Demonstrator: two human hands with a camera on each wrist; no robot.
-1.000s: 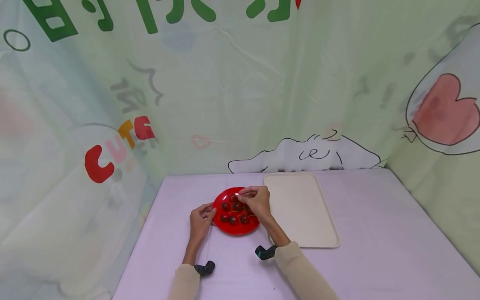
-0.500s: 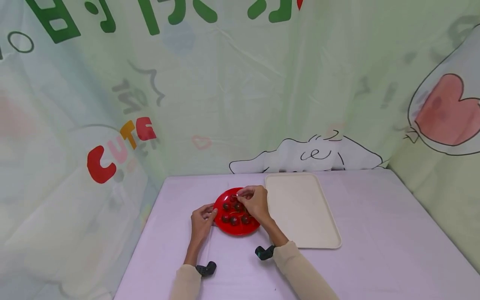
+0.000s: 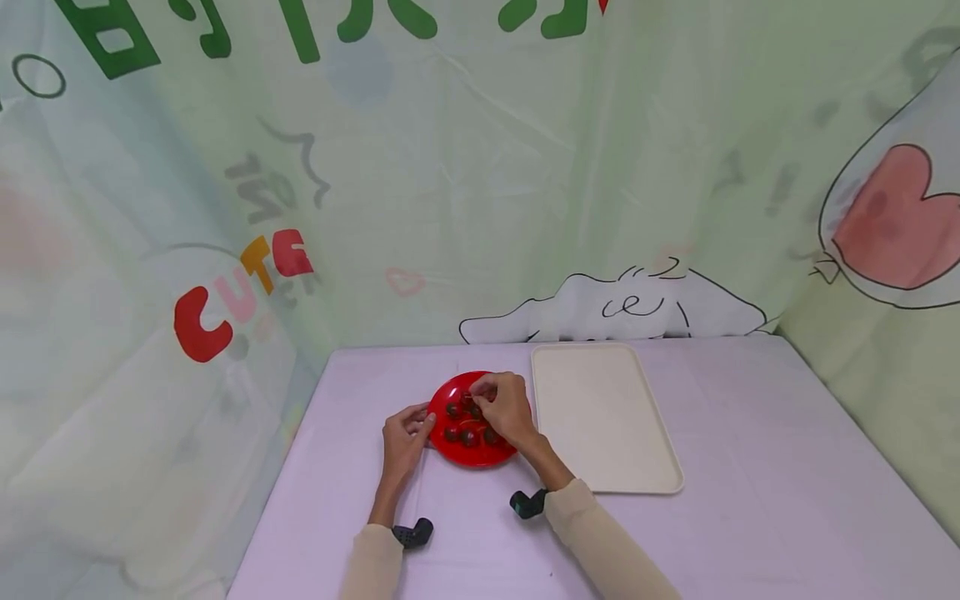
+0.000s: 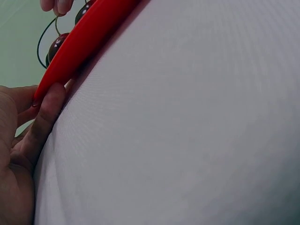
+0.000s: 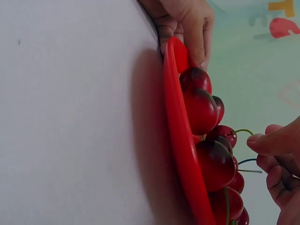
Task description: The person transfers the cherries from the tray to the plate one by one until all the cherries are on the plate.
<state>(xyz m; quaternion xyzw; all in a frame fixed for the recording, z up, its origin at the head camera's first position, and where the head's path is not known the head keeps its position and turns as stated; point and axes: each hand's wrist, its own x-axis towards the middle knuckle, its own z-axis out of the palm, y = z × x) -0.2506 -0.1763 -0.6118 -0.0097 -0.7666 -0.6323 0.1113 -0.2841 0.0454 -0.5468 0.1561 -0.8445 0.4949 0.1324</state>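
Several dark red cherries (image 5: 215, 164) lie on a round red plate (image 3: 472, 458). At the plate's left edge my left hand (image 3: 405, 437) grips the rim, thumb on top and fingers beneath, as the left wrist view shows from the side. My right hand (image 3: 506, 408) is over the plate's far right part and hides some of the cherries. In the right wrist view its thumb and finger pinch the green stem (image 5: 243, 131) of one cherry (image 5: 222, 134), which sits among the others. A thin dark loop (image 4: 39, 44) curves beside the fruit in the left wrist view.
A cream rectangular tray (image 3: 600, 417) lies flat just right of the plate. Both are on a table with a pale lilac cloth (image 3: 750, 467). A printed curtain (image 3: 480, 208) hangs behind the table and along its sides.
My right hand has shifted slightly left over the plate, fingers still close together. The left hand stays at the rim, and the plate and tray keep their places.
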